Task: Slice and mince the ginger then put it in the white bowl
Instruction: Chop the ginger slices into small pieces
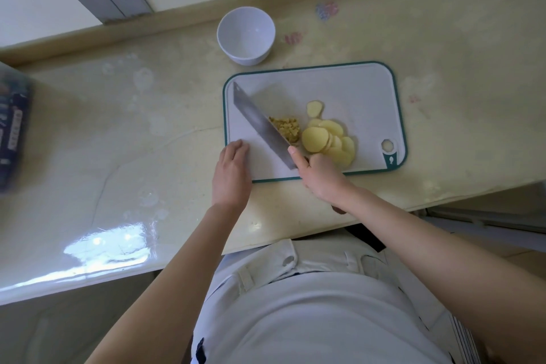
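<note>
While the right hand (320, 174) grips the cleaver (260, 124) by its handle, one finger stretched along the blade's spine, the left hand (232, 174) lies flat with straight fingers on the near left corner of the cutting board (354, 91). A heap of minced ginger (285, 128) sits against the blade's right face, with ginger slices (328, 139) just right of it. The white bowl (246, 34) stands on the tabletop (147, 127) beyond the board.

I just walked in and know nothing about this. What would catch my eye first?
Probably the big cleaver, gripped by the right hand, slanting across the teal-rimmed cutting board. Against its blade sits a small heap of minced ginger, with pale ginger slices fanned out to its right. The white bowl stands empty beyond the board, and the left hand rests on the board's near left corner.
</note>
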A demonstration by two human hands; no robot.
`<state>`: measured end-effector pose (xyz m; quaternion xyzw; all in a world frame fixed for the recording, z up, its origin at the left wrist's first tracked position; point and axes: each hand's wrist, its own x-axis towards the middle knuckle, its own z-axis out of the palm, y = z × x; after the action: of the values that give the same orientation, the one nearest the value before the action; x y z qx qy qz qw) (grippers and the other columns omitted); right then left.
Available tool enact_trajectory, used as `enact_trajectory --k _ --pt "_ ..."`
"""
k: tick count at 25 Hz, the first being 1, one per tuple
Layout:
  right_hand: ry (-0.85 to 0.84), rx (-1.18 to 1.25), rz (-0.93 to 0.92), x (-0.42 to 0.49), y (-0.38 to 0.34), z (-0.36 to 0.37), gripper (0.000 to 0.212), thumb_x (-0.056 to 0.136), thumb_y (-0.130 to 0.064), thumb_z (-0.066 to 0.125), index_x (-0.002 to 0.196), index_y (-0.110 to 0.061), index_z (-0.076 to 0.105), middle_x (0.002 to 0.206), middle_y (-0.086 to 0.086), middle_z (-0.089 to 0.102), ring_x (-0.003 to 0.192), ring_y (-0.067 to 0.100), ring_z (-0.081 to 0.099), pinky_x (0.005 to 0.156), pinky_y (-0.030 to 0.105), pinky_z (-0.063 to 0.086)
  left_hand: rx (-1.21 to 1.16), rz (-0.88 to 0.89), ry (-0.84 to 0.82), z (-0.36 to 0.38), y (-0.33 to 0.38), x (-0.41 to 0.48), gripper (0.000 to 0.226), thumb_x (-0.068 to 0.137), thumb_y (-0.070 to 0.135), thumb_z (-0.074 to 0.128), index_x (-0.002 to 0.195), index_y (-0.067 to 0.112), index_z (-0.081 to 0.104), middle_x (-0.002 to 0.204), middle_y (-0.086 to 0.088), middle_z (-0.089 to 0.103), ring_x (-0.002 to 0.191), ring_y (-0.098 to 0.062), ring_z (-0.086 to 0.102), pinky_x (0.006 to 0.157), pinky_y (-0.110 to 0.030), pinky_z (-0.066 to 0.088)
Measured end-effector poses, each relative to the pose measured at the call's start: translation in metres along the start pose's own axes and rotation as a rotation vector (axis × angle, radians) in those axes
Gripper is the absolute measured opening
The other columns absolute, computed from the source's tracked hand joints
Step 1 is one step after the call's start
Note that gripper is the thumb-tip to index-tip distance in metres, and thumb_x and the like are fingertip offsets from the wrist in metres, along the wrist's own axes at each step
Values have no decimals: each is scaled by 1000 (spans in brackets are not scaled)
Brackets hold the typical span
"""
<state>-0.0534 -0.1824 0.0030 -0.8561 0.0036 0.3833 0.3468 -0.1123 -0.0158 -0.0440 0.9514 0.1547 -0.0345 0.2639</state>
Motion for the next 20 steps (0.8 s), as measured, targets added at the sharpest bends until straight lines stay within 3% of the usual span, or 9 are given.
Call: enact_trajectory --k 6,9,14,20 --pt "47 145 82 11 -8 -27 59 95 -60 27 58 -15 31 48 0 31 41 18 28 47 28 30 -18 -39 -32 -2 6 6 42 92 -3 41 132 4 48 138 -10 45 130 -25 38 102 -36 41" --pt "-15 410 180 4 -14 -26 56 94 -63 30 61 -17 32 44 -4 27 38 14 23 40 20 22 -137 -20 -39 -6 31 12 42 99 14 37 141 13 39 149 -2 34 136 -17 32 109 -27 30" --pt "-108 750 324 -10 -25 -33 57 91 -68 30 63 -19 33 45 -7 24 33 9 19 34 17 16 -314 102 -109 -6 70 33 46 102 27 30 147 18 27 154 3 25 140 -8 23 104 -9 16" --pt "-102 812 314 -24 -29 -45 57 92 -66 31 62 -17 36 45 -6 24 33 8 20 34 17 18 -426 -129 -141 -6 60 46 46 102 29 32 144 12 31 148 -4 38 135 -16 34 108 -22 24"
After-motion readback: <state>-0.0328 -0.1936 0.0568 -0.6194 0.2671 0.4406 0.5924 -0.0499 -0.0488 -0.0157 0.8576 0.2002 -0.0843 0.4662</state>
